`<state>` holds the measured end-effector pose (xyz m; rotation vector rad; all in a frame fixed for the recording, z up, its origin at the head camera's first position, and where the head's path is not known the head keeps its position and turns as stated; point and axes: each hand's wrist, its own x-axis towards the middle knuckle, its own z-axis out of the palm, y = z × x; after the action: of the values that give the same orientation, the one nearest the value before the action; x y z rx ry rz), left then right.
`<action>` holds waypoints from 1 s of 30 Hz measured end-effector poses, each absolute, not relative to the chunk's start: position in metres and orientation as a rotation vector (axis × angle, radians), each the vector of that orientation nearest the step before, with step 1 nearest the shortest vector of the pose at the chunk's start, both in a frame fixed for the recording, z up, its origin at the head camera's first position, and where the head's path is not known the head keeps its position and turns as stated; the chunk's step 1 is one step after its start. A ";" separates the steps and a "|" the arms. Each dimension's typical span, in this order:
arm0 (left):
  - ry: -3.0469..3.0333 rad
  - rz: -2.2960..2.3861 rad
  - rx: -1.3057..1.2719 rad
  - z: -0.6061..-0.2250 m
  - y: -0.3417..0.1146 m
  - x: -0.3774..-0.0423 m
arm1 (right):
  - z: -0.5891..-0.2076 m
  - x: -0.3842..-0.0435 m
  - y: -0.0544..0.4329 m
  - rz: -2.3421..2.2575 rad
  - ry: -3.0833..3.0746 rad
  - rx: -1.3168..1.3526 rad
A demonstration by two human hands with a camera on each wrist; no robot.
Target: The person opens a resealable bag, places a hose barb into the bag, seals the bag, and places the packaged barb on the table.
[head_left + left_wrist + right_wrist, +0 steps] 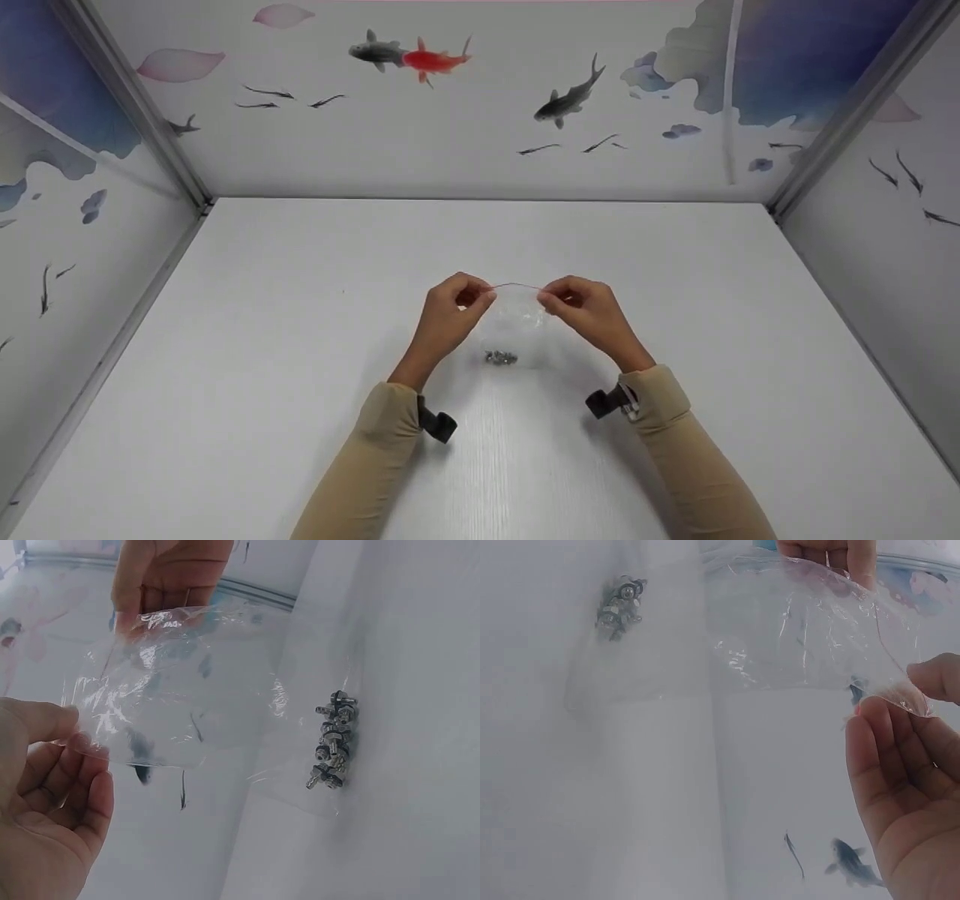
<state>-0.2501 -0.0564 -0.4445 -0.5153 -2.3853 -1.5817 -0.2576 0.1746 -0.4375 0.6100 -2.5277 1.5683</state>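
Note:
A clear plastic bag (517, 326) hangs between my two hands with a thin red line (514, 284) along its top edge. My left hand (448, 315) pinches one top corner between thumb and fingers. At the opposite corner my right hand (592, 311) pinches the film the same way. Several small metal fittings (334, 739) with dark rings lie clustered in the bottom of the bag. From the right wrist, the fittings (620, 607) show through the film, and the red line (883, 645) runs between the hands.
The white tabletop (225, 420) spreads around the hands. Printed panels with fish, such as the back wall (480, 142), enclose it at the back and both sides, with metal posts (825, 127) at the corners. A small black camera (439, 426) sits on each wrist.

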 end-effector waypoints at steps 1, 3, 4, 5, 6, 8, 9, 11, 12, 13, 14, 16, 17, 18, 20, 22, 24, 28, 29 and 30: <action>-2.382 -1.581 -0.515 -0.444 -0.056 -0.250 | -0.438 -0.258 0.175 1.571 -2.520 0.627; -2.377 -1.580 -0.516 -0.444 -0.056 -0.250 | -0.438 -0.259 0.175 1.575 -2.498 0.662; -2.374 -1.578 -0.518 -0.444 -0.056 -0.250 | -0.439 -0.259 0.175 1.573 -2.488 0.677; -2.371 -1.575 -0.521 -0.444 -0.056 -0.250 | -0.439 -0.259 0.175 1.569 -2.482 0.688; -2.369 -1.569 -0.524 -0.445 -0.056 -0.250 | -0.439 -0.259 0.175 1.564 -2.478 0.697; -2.371 -1.551 -0.528 -0.445 -0.056 -0.250 | -0.440 -0.259 0.175 1.557 -2.474 0.709; -2.372 -1.541 -0.532 -0.445 -0.056 -0.250 | -0.440 -0.259 0.175 1.554 -2.474 0.709; -2.377 -1.518 -0.541 -0.446 -0.056 -0.250 | -0.441 -0.259 0.174 1.554 -2.478 0.708; -2.379 -1.508 -0.544 -0.446 -0.056 -0.250 | -0.441 -0.258 0.173 1.553 -2.483 0.703; -2.382 -1.501 -0.547 -0.446 -0.056 -0.250 | -0.441 -0.258 0.173 1.553 -2.489 0.694; -2.381 -1.496 -0.552 -0.446 -0.056 -0.251 | -0.441 -0.258 0.172 1.555 -2.495 0.684; -2.380 -1.497 -0.559 -0.447 -0.056 -0.251 | -0.440 -0.258 0.171 1.546 -2.515 0.664; -2.379 -1.501 -0.560 -0.447 -0.056 -0.251 | -0.438 -0.257 0.170 1.542 -2.525 0.654; -2.378 -1.506 -0.560 -0.448 -0.056 -0.251 | -0.436 -0.256 0.169 1.540 -2.532 0.649; -2.372 -1.520 -0.562 -0.448 -0.056 -0.252 | -0.429 -0.251 0.167 1.540 -2.540 0.652; -2.364 -1.537 -0.571 -0.448 -0.055 -0.252 | -0.420 -0.246 0.165 1.544 -2.542 0.667; -2.356 -1.551 -0.582 -0.448 -0.054 -0.252 | -0.412 -0.240 0.163 1.551 -2.540 0.686; -2.352 -1.585 -0.594 -0.447 -0.052 -0.251 | -0.406 -0.236 0.160 1.550 -2.546 0.702; -2.357 -1.592 -0.591 -0.447 -0.052 -0.251 | -0.406 -0.236 0.160 1.547 -2.549 0.703; -2.362 -1.599 -0.588 -0.447 -0.052 -0.251 | -0.406 -0.236 0.160 1.544 -2.549 0.703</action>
<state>-0.2508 -0.0517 -0.4468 -0.5881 -2.3620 -1.5987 -0.2360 0.1595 -0.4061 0.7035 -2.5493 1.5437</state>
